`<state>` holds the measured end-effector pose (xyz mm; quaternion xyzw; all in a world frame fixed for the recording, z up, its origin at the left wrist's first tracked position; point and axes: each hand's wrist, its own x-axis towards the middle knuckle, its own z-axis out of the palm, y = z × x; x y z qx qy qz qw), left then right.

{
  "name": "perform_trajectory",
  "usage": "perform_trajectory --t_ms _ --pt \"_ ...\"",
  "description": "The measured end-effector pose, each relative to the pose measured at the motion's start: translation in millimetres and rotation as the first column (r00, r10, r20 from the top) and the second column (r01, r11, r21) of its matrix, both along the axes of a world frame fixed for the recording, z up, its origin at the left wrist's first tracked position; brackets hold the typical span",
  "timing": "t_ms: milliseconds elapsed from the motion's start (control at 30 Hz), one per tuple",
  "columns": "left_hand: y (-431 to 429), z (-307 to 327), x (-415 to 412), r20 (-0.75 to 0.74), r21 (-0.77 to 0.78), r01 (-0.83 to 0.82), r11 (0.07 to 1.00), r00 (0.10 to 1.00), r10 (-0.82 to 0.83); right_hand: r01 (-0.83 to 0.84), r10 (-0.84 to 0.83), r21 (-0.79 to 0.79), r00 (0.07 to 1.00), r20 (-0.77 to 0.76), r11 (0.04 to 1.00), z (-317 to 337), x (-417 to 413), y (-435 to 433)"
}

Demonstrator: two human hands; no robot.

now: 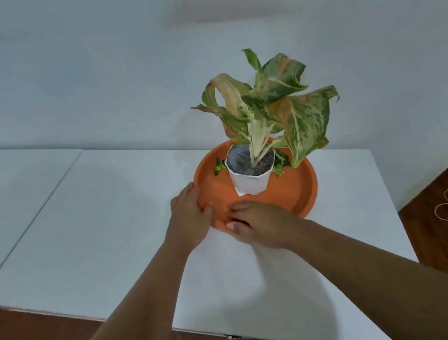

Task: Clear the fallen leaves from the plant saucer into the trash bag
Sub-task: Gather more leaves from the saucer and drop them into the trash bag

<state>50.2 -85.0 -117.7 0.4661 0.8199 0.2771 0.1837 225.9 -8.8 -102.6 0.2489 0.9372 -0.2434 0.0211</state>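
Left hand point(191, 213) grips the near-left rim of the orange saucer point(298, 189), fingers curled; right hand point(260, 226) clasps the near rim. Fallen leaves point(280, 167) lie behind the white pot point(249, 180).

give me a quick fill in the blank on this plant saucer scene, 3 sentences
1. The white pot stands inside the ____ saucer.
2. Both the left hand and the right hand rest on the saucer's ____ rim.
3. The fallen leaves lie ____ the pot.

Missing words: orange; near; behind
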Motion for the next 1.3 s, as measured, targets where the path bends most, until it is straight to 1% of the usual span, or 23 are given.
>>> perform_trajectory --t_ms 100,200,300,400,467,533,567,633,700,767,900,967,1033,1067,1167,1300 --pt "4 -5 1 -0.067 -0.07 0.026 0.997 0.997 -0.031 -0.111 0.109 0.079 0.994 0.029 0.991 5 19 -6" --pt "3 -10 5 -0.13 -0.088 0.029 0.996 0.991 -0.04 -0.122 0.122 0.137 0.993 0.008 0.983 8 37 -7" --pt "3 -12 8 -0.193 -0.071 0.031 0.997 0.98 -0.044 -0.094 0.098 0.1 0.995 -0.032 0.991 7 54 -3" --pt "5 -9 9 -0.177 -0.071 0.009 0.997 0.984 -0.021 -0.079 0.081 0.032 0.995 -0.052 0.996 6 64 8" --pt "5 -6 11 -0.19 -0.03 0.009 1.0 0.982 -0.015 -0.035 0.031 -0.034 0.995 -0.093 0.999 6 67 16" --pt "5 -1 14 -0.282 0.052 0.057 0.997 0.959 -0.04 0.048 -0.063 -0.093 0.983 -0.171 0.995 5 69 24" --pt "5 1 18 -0.323 0.091 0.095 0.991 0.945 -0.061 0.087 -0.105 -0.09 0.972 -0.21 0.992 2 72 28" --pt "1 3 25 -0.363 0.141 0.187 0.972 0.923 -0.125 0.154 -0.157 -0.03 0.956 -0.249 0.988 -5 79 34" --pt "-3 3 33 -0.384 0.135 0.294 0.946 0.896 -0.224 0.191 -0.167 0.071 0.952 -0.256 0.979 -13 86 36" --pt "-6 -1 42 -0.395 0.094 0.38 0.92 0.863 -0.316 0.217 -0.171 0.15 0.946 -0.275 0.965 -21 88 32" --pt "-6 1 70 -0.358 -0.109 0.487 0.867 0.794 -0.491 0.352 -0.268 0.164 0.882 -0.387 0.922 -38 91 19" --pt "-4 4 83 -0.349 -0.143 0.525 0.839 0.766 -0.54 0.462 -0.357 0.147 0.819 -0.45 0.875 -44 94 14" --pt "-2 5 94 -0.347 -0.149 0.543 0.826 0.753 -0.558 0.555 -0.473 0.04 0.741 -0.477 0.831 -42 95 13" --pt "-3 5 98 -0.351 -0.149 0.542 0.827 0.753 -0.556 0.573 -0.502 0.003 0.72 -0.48 0.82 -39 94 12" --pt "-5 1 107 -0.378 -0.123 0.529 0.84 0.757 -0.533 0.585 -0.526 -0.006 0.724 -0.446 0.811 -39 94 12" --pt "-3 -3 117 -0.361 -0.059 0.522 0.851 0.784 -0.506 0.595 -0.534 0.02 0.735 -0.418 0.804 -42 95 10"
